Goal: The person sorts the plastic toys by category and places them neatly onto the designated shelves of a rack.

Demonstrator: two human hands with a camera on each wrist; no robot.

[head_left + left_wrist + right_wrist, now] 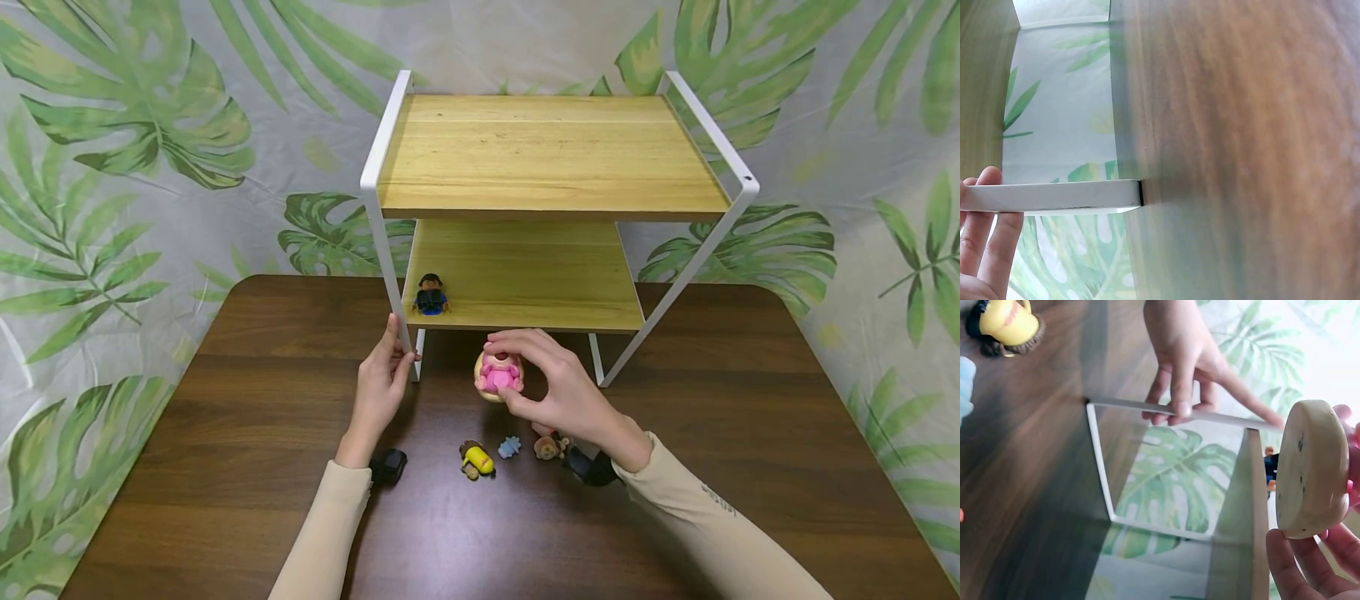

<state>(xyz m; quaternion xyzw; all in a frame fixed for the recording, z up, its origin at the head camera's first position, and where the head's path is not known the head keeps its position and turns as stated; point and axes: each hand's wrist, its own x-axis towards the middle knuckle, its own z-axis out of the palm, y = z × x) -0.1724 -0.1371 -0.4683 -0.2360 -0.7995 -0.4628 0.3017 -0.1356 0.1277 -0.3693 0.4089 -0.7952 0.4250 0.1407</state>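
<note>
My right hand point(562, 392) holds a small pink toy figure point(499, 377) with a round cream back, in front of the lower shelf board and apart from it. In the right wrist view the cream back point(1310, 472) faces the camera, with fingertips at its edge. My left hand point(378, 387) grips the white front-left leg point(1060, 197) of a two-tier shelf point(547, 158), thumb on one side and fingers on the other. On the left end of the lower board sits a dark-haired toy figure point(431, 298) in blue and black.
On the brown table point(262, 392) before the shelf lie a yellow toy figure point(477, 458), a small light-blue toy point(509, 447) and a brownish toy point(547, 447), partly hidden by the right wrist. A leaf-patterned cloth point(172, 100) hangs behind.
</note>
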